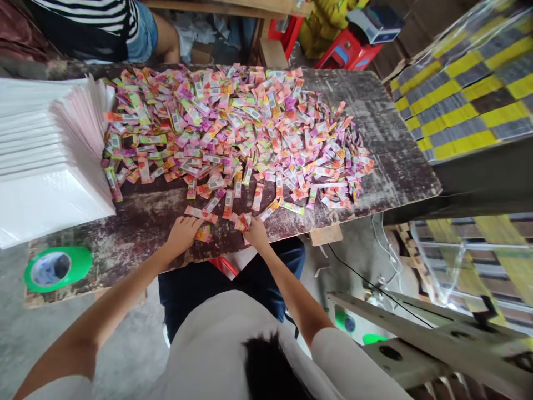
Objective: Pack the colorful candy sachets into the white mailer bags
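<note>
A wide heap of small stick sachets [250, 128] in pink, purple, green and orange covers much of the worn table. My left hand [183, 233] is at the table's near edge with its fingers curled. Orange-yellow sachets [203, 234] stick out on its thumb side, and a pink sachet [201, 214] lies at its fingertips. To the right, my right hand [257, 234] is closed on a few red and pink sachets [242, 222]. Several loose sachets lie just beyond both hands, between them and the heap.
A tall stack of white padded sheets or bags [54, 183] stands at the table's left. Nearer is a green tape roll [58, 269]. A person [108, 33] is across the table. Yellow-and-grey stacked cartons [466, 94] and a metal frame [416, 339] stand right.
</note>
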Tool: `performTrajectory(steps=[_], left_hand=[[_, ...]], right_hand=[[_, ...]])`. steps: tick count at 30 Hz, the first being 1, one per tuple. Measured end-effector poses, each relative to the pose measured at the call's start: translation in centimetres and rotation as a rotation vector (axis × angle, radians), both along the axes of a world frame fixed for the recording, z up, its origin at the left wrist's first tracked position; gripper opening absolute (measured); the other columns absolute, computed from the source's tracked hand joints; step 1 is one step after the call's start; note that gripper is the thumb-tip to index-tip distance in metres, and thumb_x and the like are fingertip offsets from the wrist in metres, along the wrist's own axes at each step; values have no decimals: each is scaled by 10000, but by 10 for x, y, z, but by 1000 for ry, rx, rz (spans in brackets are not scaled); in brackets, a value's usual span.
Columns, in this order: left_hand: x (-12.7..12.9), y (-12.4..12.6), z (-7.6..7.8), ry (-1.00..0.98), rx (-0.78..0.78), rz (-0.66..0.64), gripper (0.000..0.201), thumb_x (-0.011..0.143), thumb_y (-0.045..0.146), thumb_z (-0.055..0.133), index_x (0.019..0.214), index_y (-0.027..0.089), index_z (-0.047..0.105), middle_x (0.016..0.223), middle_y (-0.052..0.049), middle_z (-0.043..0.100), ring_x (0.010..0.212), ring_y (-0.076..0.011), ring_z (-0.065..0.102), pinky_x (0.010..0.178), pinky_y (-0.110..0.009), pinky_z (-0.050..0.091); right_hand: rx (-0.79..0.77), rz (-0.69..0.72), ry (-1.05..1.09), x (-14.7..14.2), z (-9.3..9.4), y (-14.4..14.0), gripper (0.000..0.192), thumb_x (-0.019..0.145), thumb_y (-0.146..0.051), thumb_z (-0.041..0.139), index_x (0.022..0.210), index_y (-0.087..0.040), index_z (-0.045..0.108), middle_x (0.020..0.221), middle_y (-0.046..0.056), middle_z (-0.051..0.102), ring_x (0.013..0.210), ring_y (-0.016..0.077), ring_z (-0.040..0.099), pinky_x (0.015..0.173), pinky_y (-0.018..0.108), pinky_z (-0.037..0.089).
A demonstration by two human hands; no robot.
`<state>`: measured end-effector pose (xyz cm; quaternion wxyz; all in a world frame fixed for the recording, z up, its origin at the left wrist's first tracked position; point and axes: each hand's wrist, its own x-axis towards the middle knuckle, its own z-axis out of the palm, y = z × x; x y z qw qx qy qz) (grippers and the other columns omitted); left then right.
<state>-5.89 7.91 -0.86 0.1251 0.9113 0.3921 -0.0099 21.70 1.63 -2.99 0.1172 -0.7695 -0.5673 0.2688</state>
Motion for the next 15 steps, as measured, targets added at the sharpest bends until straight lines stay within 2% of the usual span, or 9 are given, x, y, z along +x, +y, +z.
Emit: performTrajectory(steps=[2, 3, 6, 8, 11, 13, 15], left_hand=[[7, 4, 1, -20, 4, 8, 583, 786, 57, 470, 1334, 210, 596, 1098, -157, 660, 1057, -305, 588, 901, -426, 376], [12, 9, 2, -17, 8, 4, 562, 798, 62, 468, 1324, 206, 604, 1086, -161, 660, 1057, -307, 588, 898, -428, 376], [25, 28, 7, 43, 24, -41, 376, 855, 81, 426, 1098, 175, 698, 993, -170, 663, 999, -305, 601, 885, -441, 386], [26, 34, 10, 77, 12, -92, 312, 860, 83, 418, 943, 178, 704, 935, -166, 664, 951, -302, 609, 868, -450, 400], [16, 26, 15, 9, -40, -100, 248, 778, 80, 502, 910, 203, 673, 1025, -160, 684, 1001, -312, 616, 880, -474, 419], [9, 15, 17, -121, -101, -13, 286, 724, 90, 539, 953, 224, 645, 1095, -134, 692, 1045, -301, 622, 922, -483, 430], [12, 6, 19, -290, -186, 182, 262, 743, 134, 534, 971, 241, 606, 1016, -91, 706, 965, -264, 648, 893, -453, 473]], right_hand=[[23, -18, 81, 6, 0, -2, 340, 766, -169, 601, 1102, -193, 646, 1070, 100, 686, 1016, 260, 657, 869, 339, 516], [25, -34, 124, 9, 1, -2, 328, 773, -164, 580, 1095, -199, 634, 1038, 81, 696, 997, 255, 663, 864, 339, 514], [1, -116, 219, 16, 5, 0, 322, 793, -182, 559, 1111, -215, 592, 958, 48, 711, 941, 253, 684, 842, 345, 513], [-20, -172, 255, 20, 8, -5, 322, 804, -226, 570, 1126, -217, 567, 929, 49, 713, 910, 259, 691, 832, 360, 518], [14, -217, 325, 29, 10, -23, 395, 789, -311, 621, 1163, -220, 529, 963, 59, 717, 912, 262, 696, 828, 378, 533], [48, -254, 350, 41, 10, -37, 522, 713, -354, 712, 1180, -222, 520, 1014, 66, 718, 923, 267, 700, 825, 383, 544], [50, -334, 332, 63, 9, -43, 564, 633, -372, 779, 1126, -209, 560, 993, 73, 725, 890, 274, 703, 806, 385, 554]])
